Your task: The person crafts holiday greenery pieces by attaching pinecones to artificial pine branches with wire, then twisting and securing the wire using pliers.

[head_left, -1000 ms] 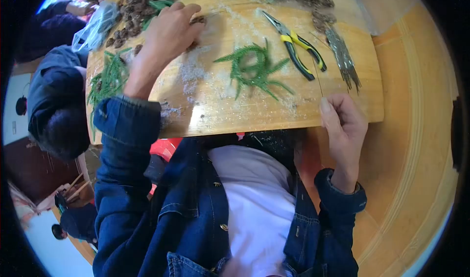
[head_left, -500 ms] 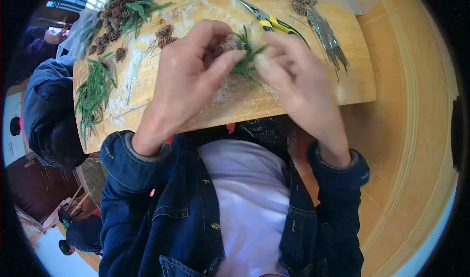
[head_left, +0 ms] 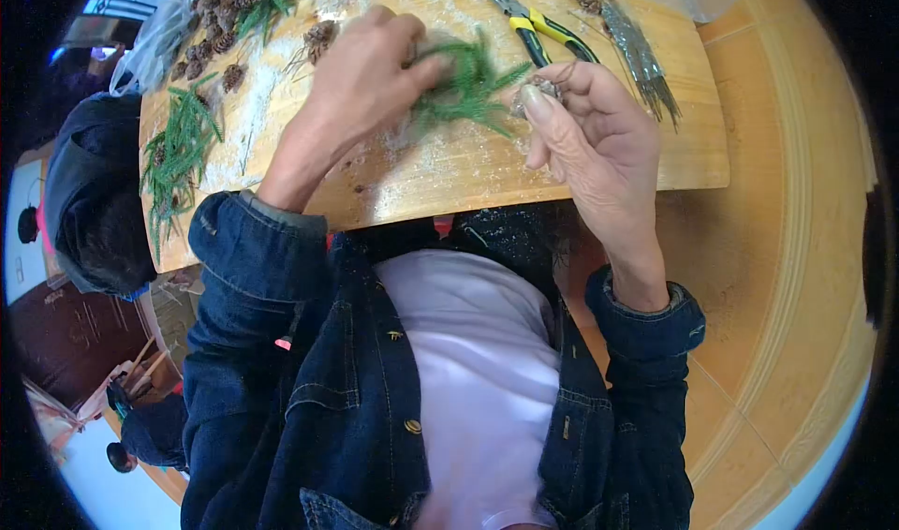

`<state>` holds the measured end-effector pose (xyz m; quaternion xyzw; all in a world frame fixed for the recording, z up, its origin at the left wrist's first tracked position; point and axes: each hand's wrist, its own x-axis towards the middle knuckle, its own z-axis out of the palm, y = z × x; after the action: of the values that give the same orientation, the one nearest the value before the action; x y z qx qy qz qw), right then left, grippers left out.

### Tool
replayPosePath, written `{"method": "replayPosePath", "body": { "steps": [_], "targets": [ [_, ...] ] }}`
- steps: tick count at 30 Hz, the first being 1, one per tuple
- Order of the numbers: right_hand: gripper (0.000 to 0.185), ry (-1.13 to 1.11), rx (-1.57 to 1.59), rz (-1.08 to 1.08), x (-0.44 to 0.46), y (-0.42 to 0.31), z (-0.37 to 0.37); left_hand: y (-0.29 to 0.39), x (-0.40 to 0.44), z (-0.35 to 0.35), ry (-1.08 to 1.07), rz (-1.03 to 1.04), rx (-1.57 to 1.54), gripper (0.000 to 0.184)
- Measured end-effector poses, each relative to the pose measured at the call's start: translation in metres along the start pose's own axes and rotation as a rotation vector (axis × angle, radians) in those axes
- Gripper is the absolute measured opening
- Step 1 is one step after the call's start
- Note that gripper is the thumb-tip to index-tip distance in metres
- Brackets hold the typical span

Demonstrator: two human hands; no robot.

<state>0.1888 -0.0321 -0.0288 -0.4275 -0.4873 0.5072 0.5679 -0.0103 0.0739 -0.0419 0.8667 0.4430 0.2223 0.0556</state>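
Note:
My left hand (head_left: 367, 79) is over the board with fingers curled and thumb against the stem end of a green fir sprig (head_left: 473, 85), partly smeared by motion. My right hand (head_left: 604, 132) is raised at the board's front right, pinching a small pine cone (head_left: 543, 95) with pale flecks between thumb and fingers. The two hands are apart, with the sprig's needles reaching from the left one toward the right. Just beyond my right hand lie pliers (head_left: 529, 24) with yellow and black handles.
White flakes dust the wooden board (head_left: 393, 198). At the back left is a heap of pine cones (head_left: 220, 10); more green sprigs (head_left: 178, 151) lie at the left edge. Thin wires (head_left: 641, 62) in a clear bag lie at right. A person in dark clothing (head_left: 98, 184) is at left.
My hands have drawn apart. The pine cone, earlier by my left hand's fingers, is now in my right hand, which has turned palm inward. The sprig has shifted toward my left hand.

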Motion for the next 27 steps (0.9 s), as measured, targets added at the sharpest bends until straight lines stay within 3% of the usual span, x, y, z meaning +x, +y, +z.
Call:
{"method": "replayPosePath", "body": {
  "steps": [4,7,12,15,20,23,27],
  "targets": [
    [0.022,-0.026,-0.019,-0.017,-0.002,-0.001,-0.004,0.0,0.001,0.011,-0.043,0.112,-0.016,0.025],
    [0.023,-0.068,0.066,0.026,-0.003,-0.005,-0.008,0.021,-0.003,-0.013,-0.176,-0.229,-0.341,0.023],
    [0.023,-0.128,0.164,0.066,-0.005,-0.008,-0.007,0.05,-0.023,-0.029,-0.129,-0.374,-0.66,0.022],
    [0.025,-0.064,0.111,0.005,-0.009,-0.005,0.0,0.062,-0.032,-0.035,-0.107,-0.467,-1.101,0.02],
    [0.026,-0.052,0.086,0.031,-0.016,-0.004,0.002,0.058,-0.046,-0.029,-0.106,-0.452,-1.283,0.019],
    [0.026,-0.028,-0.14,-0.065,-0.022,-0.009,0.002,0.066,-0.053,-0.027,0.041,-0.359,-1.195,0.015],
    [0.025,-0.076,0.069,0.064,-0.033,-0.02,0.009,0.064,-0.058,-0.026,0.066,-0.398,-1.263,0.014]
  ]
}}
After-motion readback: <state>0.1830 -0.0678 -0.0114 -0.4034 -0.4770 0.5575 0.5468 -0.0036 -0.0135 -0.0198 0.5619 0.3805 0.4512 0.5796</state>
